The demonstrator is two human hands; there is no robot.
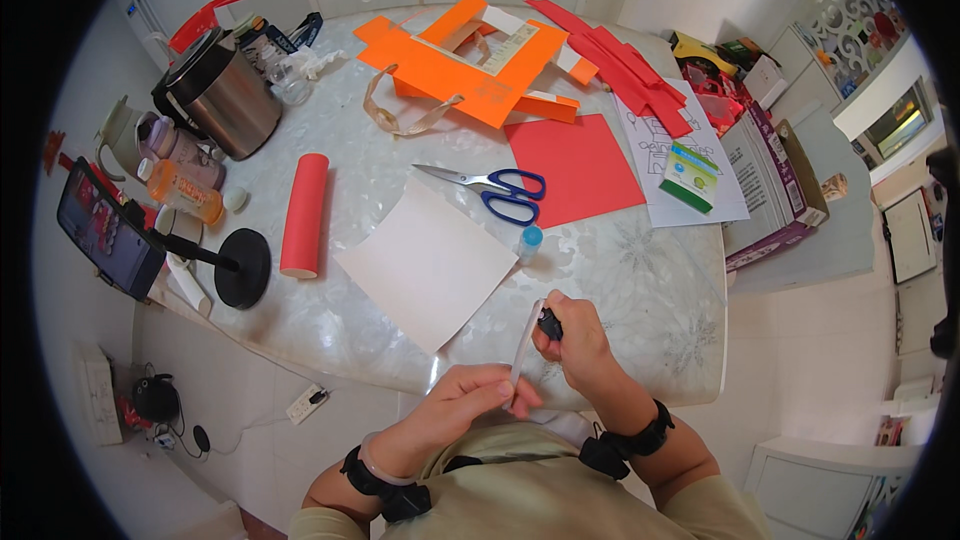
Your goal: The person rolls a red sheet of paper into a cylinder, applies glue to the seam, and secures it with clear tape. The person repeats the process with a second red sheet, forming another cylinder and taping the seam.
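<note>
My left hand (469, 394) pinches the lower end of a slim translucent stick (526, 349), which looks like a hot-glue stick. Curled around a small black object (550, 325), probably a lighter, my right hand (583, 334) is at the stick's upper end. I cannot see a flame. Beyond both hands lies a white square sheet of paper (427, 266) with slightly curled edges. Blue-handled scissors (514, 195) rest above it, blades slightly apart and pointing left. A small blue-capped container (529, 241) is by the sheet's right corner. Further left lies a red paper tube (304, 214).
A red sheet (574, 172), a cut-up orange paper bag (457, 82) and red strips (622, 67) lie farther back. A green-white box (688, 176) sits on a line drawing (660, 142). At left are a phone stand (242, 268), bottles and a steel kettle (225, 97).
</note>
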